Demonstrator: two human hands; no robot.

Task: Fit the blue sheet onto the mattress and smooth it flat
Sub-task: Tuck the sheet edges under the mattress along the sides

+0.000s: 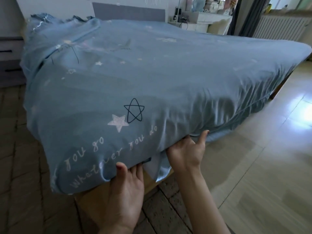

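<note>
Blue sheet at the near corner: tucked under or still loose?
Mostly on, not fully tucked. The blue sheet wraps the raised corner, but a flap hangs loose between the left hand and right hand gripping its lower edge.

Blue star-printed sheet (pixel 152 73) is lying over the thick mattress (pixel 150 163), filling frame centre. Left hand (pixel 125 188) and right hand (pixel 184 152) are sitting at its near corner, bottom centre. White dresser (pixel 202 21) is standing behind, upper right.
</note>
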